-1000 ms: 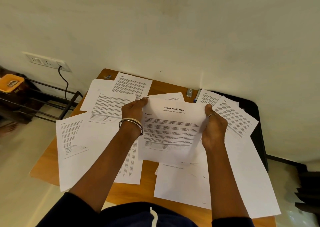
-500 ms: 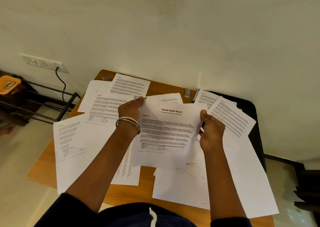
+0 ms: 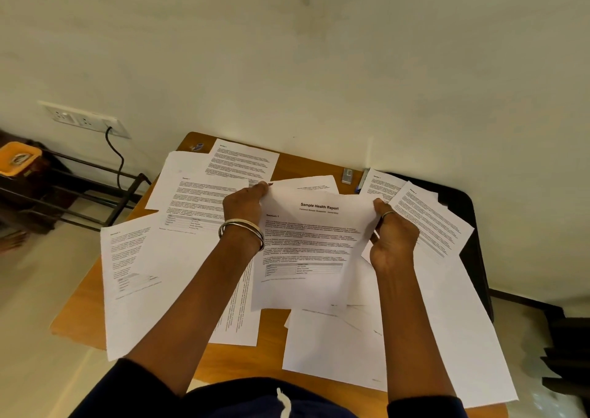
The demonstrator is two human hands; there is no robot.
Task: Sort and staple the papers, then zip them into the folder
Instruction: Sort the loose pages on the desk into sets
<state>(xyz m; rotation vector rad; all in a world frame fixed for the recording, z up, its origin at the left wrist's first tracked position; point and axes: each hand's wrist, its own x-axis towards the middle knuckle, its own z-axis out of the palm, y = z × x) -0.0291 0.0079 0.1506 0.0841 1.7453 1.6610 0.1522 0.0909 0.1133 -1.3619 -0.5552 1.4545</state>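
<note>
Sorting step: the left hand [image 3: 243, 205] and the right hand [image 3: 393, 237] pinch the title sheet [image 3: 311, 248] by its sides, above loose pages [image 3: 198, 200] at nine o'clock. Next, I think, matching pages must join it.

Body text on the held sheet [image 3: 314, 245] too small to read, black folder [image 3: 475, 242] mostly under papers [image 3: 431, 223].

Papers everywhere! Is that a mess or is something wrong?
Just messy. Loose sheets lie overlapping at different angles across the wooden table, some hanging over its edges. Both hands, left and right, hold the Sample Health Report page. No tears or spills show.
</note>
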